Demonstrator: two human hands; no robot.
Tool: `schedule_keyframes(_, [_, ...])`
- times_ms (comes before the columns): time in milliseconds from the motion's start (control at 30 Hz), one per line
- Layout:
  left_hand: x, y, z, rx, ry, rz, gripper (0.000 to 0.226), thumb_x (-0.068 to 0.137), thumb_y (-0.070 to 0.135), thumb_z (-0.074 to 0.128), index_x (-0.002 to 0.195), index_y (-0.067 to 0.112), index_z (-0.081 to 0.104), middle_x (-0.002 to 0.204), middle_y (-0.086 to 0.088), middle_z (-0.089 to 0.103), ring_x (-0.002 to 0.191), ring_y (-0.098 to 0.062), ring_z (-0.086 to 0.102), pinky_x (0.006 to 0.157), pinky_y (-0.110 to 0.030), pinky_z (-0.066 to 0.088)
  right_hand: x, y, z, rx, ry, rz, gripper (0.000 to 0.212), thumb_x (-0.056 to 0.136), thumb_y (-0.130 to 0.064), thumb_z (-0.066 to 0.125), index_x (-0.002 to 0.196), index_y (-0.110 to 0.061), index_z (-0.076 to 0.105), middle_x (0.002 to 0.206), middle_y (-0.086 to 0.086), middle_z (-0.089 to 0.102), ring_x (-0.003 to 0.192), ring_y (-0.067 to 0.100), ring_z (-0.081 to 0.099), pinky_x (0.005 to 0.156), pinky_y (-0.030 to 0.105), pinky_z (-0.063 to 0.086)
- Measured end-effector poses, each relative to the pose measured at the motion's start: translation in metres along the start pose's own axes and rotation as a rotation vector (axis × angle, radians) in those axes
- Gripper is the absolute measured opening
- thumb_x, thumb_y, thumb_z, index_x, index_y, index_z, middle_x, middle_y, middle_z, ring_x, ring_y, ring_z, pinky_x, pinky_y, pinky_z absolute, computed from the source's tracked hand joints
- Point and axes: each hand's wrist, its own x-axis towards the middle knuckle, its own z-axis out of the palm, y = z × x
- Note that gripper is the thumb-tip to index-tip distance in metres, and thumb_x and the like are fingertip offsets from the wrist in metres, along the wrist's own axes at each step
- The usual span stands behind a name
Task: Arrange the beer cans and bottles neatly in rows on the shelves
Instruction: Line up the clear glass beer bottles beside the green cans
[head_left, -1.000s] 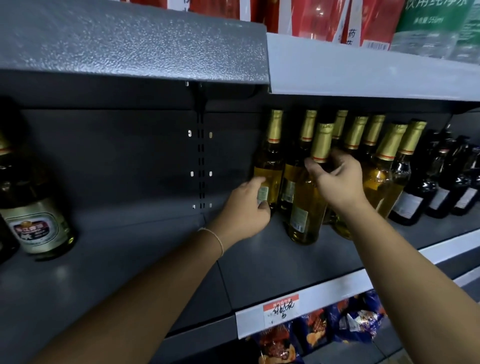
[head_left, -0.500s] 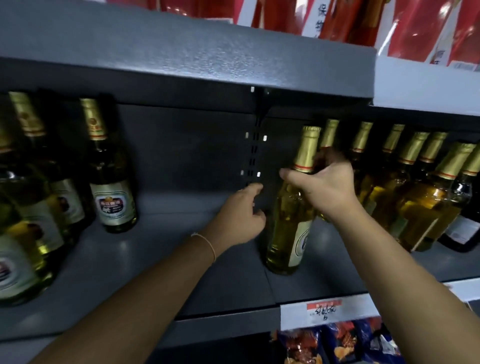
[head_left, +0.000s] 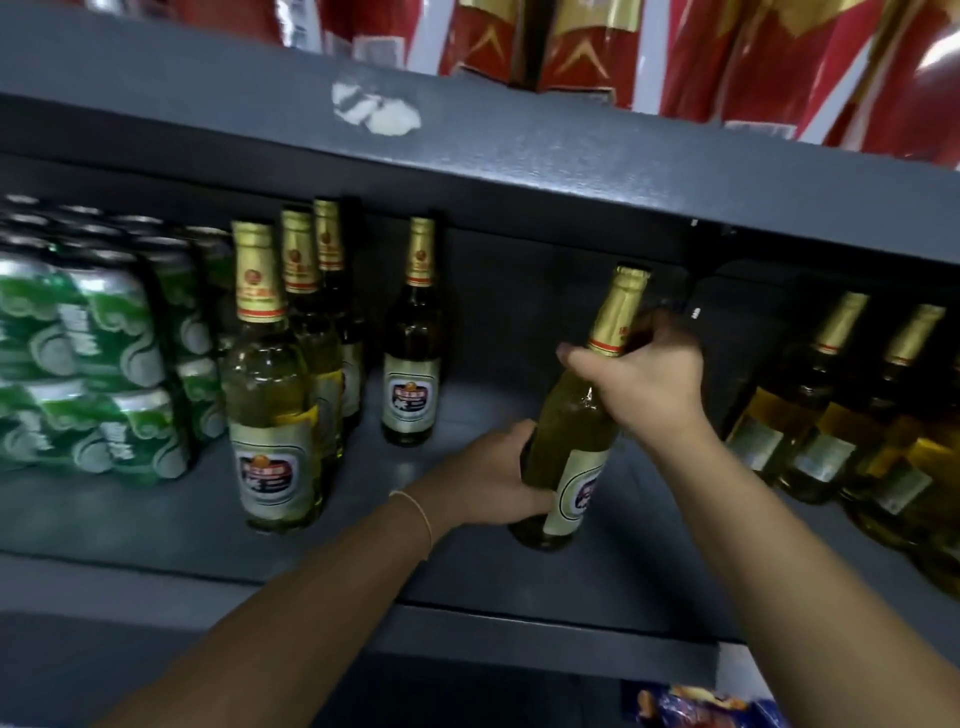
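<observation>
While tilted on the grey shelf (head_left: 156, 525), a gold-foiled beer bottle (head_left: 569, 441) is gripped at its neck by the right hand (head_left: 644, 374) and near its base by the left hand (head_left: 498, 480), right of a lone upright bottle (head_left: 413, 353).

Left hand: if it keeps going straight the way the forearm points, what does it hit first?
The left hand already grips the tilted bottle that the right hand holds by the neck. Past it, probably the shelf's back panel; depth is unclear.
</observation>
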Motion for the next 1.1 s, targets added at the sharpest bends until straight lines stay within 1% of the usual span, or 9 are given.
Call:
schedule_keyframes(133, [-0.016, -0.016, -0.018, -0.043, 0.075, -0.015, 0.071, 0.068, 0.043, 0.081, 0.128, 0.027, 0.047, 0.121, 0.009, 0.062, 0.109, -0.007, 0.060, 0.096, -0.036, 0.052, -0.014, -0.023, 0.032, -0.010, 0.023, -0.034, 0.052, 0.051, -0.046, 0.089, 0.082, -0.018, 0.059, 0.074, -0.003, 0.067, 0.073, 0.021, 0.069, 0.070, 0.048, 0.059])
schedule_keyframes(333, [-0.037, -0.037, -0.024, -0.078, 0.330, -0.044, 0.083, 0.048, 0.065, 0.082, 0.116, 0.035, 0.046, 0.108, 0.016, 0.064, 0.097, -0.001, 0.063, 0.087, -0.031, 0.055, -0.032, -0.050, 0.071, -0.006, 0.060, -0.038, 0.057, 0.055, -0.047, 0.089, 0.089, -0.012, 0.058, 0.072, -0.004, 0.066, 0.070, 0.016, 0.067, 0.069, 0.043, 0.059])
schedule_keyframes(467, [-0.043, -0.055, -0.026, -0.103, 0.432, -0.058, 0.085, 0.045, 0.066, 0.081, 0.118, 0.036, 0.048, 0.108, 0.016, 0.065, 0.098, -0.003, 0.063, 0.087, -0.033, 0.057, -0.042, -0.060, 0.089, -0.001, 0.039, -0.039, 0.059, 0.055, -0.051, 0.087, 0.090, -0.014, 0.058, 0.077, -0.001, 0.068, 0.074, 0.020, 0.069, 0.070, 0.046, 0.059])
schedule_keyframes(533, [-0.044, -0.063, -0.028, -0.101, 0.465, -0.062, 0.082, 0.048, 0.065, 0.080, 0.118, 0.033, 0.051, 0.107, 0.015, 0.066, 0.097, -0.003, 0.064, 0.087, -0.032, 0.056, -0.045, -0.064, 0.095, -0.008, 0.023, -0.044, 0.061, 0.052, -0.056, 0.083, 0.090, -0.015, 0.058, 0.077, -0.001, 0.069, 0.073, 0.020, 0.069, 0.069, 0.046, 0.059])
schedule_keyframes(633, [-0.047, -0.069, -0.032, -0.110, 0.490, -0.053, 0.078, 0.052, 0.063, 0.078, 0.118, 0.034, 0.050, 0.106, 0.015, 0.067, 0.096, -0.003, 0.064, 0.087, -0.031, 0.056, -0.048, -0.071, 0.099, -0.049, -0.002, -0.047, 0.057, 0.058, -0.050, 0.087, 0.092, -0.015, 0.057, 0.078, -0.003, 0.067, 0.076, 0.020, 0.068, 0.072, 0.046, 0.059])
schedule_keyframes(800, [-0.048, -0.078, -0.037, -0.127, 0.499, -0.029, 0.070, 0.058, 0.053, 0.081, 0.118, 0.036, 0.048, 0.105, 0.016, 0.067, 0.093, 0.000, 0.064, 0.086, -0.028, 0.056, -0.052, -0.081, 0.101, -0.115, -0.068, -0.065, 0.048, 0.063, -0.047, 0.088, 0.079, -0.026, 0.048, 0.077, -0.007, 0.065, 0.079, 0.018, 0.067, 0.076, 0.044, 0.058])
schedule_keyframes(967, [-0.046, -0.079, -0.040, -0.212, 0.473, -0.023, 0.069, 0.064, 0.040, 0.084, 0.121, 0.036, 0.045, 0.109, 0.017, 0.065, 0.098, -0.001, 0.063, 0.090, -0.024, 0.051, -0.052, -0.086, 0.098, -0.096, -0.247, -0.097, 0.033, 0.074, -0.047, 0.082, 0.083, -0.027, 0.057, 0.086, -0.009, 0.068, 0.084, 0.011, 0.067, 0.083, 0.038, 0.058])
schedule_keyframes(1033, [-0.044, -0.081, -0.044, -0.261, 0.447, -0.029, 0.071, 0.066, 0.037, 0.083, 0.125, 0.035, 0.043, 0.111, 0.017, 0.065, 0.100, -0.001, 0.063, 0.092, -0.024, 0.050, -0.050, -0.083, 0.096, -0.047, -0.397, -0.074, 0.026, 0.082, -0.039, 0.078, 0.096, -0.027, 0.060, 0.098, -0.005, 0.071, 0.094, 0.014, 0.069, 0.091, 0.043, 0.057])
schedule_keyframes(1100, [-0.044, -0.083, -0.048, -0.282, 0.423, -0.032, 0.072, 0.069, 0.036, 0.082, 0.128, 0.033, 0.042, 0.111, 0.018, 0.064, 0.099, 0.002, 0.062, 0.092, -0.024, 0.050, -0.049, -0.076, 0.095, 0.036, -0.550, -0.041, 0.035, 0.087, -0.026, 0.076, 0.117, -0.022, 0.058, 0.112, -0.002, 0.069, 0.107, 0.015, 0.066, 0.098, 0.042, 0.054])
